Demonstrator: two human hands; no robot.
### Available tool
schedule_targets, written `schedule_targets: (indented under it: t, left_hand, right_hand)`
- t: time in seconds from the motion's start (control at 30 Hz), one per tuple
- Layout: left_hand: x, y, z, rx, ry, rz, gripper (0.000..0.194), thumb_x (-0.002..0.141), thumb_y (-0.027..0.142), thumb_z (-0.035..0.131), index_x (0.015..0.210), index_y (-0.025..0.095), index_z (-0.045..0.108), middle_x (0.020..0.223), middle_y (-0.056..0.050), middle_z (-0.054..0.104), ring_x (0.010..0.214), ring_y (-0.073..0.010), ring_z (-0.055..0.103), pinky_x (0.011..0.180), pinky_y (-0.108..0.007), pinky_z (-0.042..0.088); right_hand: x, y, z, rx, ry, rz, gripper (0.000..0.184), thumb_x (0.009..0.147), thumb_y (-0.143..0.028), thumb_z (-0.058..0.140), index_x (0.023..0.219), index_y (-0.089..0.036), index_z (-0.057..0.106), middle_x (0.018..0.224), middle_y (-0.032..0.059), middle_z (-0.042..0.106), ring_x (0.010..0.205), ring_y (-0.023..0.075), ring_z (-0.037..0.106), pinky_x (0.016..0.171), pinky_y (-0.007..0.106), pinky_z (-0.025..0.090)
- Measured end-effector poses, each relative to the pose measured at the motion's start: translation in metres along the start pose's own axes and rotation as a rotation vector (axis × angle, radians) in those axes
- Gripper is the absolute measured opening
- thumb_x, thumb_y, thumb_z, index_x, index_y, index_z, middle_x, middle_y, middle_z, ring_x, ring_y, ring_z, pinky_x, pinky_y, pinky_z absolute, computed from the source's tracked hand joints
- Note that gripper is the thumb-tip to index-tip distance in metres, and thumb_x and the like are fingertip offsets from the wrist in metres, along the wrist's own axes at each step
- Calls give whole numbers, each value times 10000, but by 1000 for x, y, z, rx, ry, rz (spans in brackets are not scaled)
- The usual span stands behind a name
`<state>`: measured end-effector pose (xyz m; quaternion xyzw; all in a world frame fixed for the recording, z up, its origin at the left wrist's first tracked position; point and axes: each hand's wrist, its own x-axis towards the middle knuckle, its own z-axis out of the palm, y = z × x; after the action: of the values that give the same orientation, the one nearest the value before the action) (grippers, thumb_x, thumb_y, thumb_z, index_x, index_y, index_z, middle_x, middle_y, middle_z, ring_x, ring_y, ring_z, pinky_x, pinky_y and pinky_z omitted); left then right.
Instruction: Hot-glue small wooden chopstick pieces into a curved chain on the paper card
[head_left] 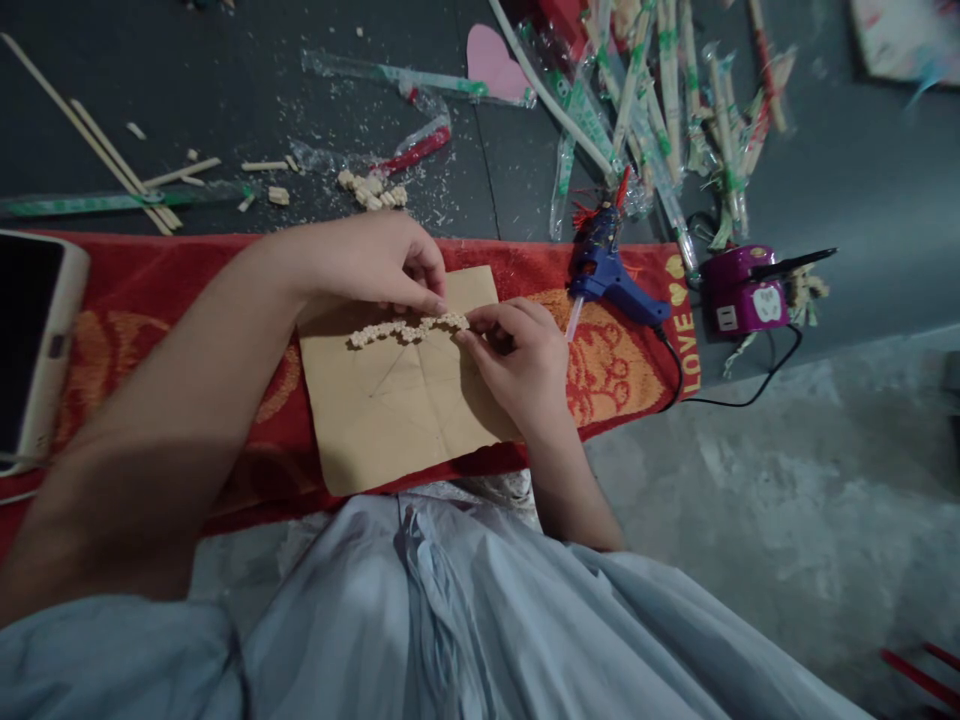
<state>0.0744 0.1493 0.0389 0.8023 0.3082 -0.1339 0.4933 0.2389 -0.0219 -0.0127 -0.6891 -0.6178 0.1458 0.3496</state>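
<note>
A wavy strip of small pale wooden pieces (401, 331) lies over a tan paper sheet (390, 430) with pencil lines and a crease. Its right end is pinched between the thumb and fingers of my right hand (521, 355). Just above that end is my left hand (375, 262), thumb and fingertips drawn together; whatever they may hold is too small to make out. To the right of my right hand, a blue glue gun (611, 275) with a clear glue stick rests on the red patterned towel (281, 445) under the paper.
Beyond the towel, a pile of pale pieces (371, 190) and loose thin sticks (112, 150) lie on the dark table. Wrapped stick bundles (667, 100) are at the upper right, near a pink paper heart (495, 65). A purple power socket (742, 290) and a phone (37, 345) flank the towel.
</note>
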Motion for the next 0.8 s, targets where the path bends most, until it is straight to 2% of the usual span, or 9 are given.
schedule_targets:
  t: [0.27, 0.4, 0.53, 0.8]
  left_hand:
    - [0, 0, 0, 9, -1, 22, 317, 835, 443, 725, 947, 149, 768, 812, -66, 725, 885, -236, 652, 864, -328, 467]
    - [2, -4, 0, -2, -9, 63, 352, 848, 462, 710, 970, 137, 767, 809, -58, 720, 956, -255, 659, 919, -343, 474]
    - [2, -5, 0, 0, -12, 39, 368, 857, 455, 711, 1000, 123, 779, 839, -75, 730, 1016, -282, 660, 956, -362, 473]
    - [0, -2, 1, 11, 25, 19, 349, 832, 491, 723, 942, 166, 783, 819, -54, 725, 871, -224, 641, 843, -339, 455]
  right_hand:
    - [0, 0, 1, 39, 33, -19, 40, 874, -212, 801, 914, -215, 801, 835, 17, 730, 787, 184, 623, 773, 327, 507]
    - [-1, 2, 3, 73, 65, -65, 41, 871, -191, 808, 911, -196, 804, 820, 11, 729, 764, 170, 618, 749, 310, 498]
    - [-1, 3, 4, 62, 74, -74, 34, 893, -234, 799, 901, -201, 801, 815, 9, 726, 760, 168, 614, 742, 309, 493]
    - [-1, 3, 4, 52, 86, -85, 43, 866, -207, 823, 903, -195, 805, 816, 14, 740, 760, 171, 625, 734, 307, 494]
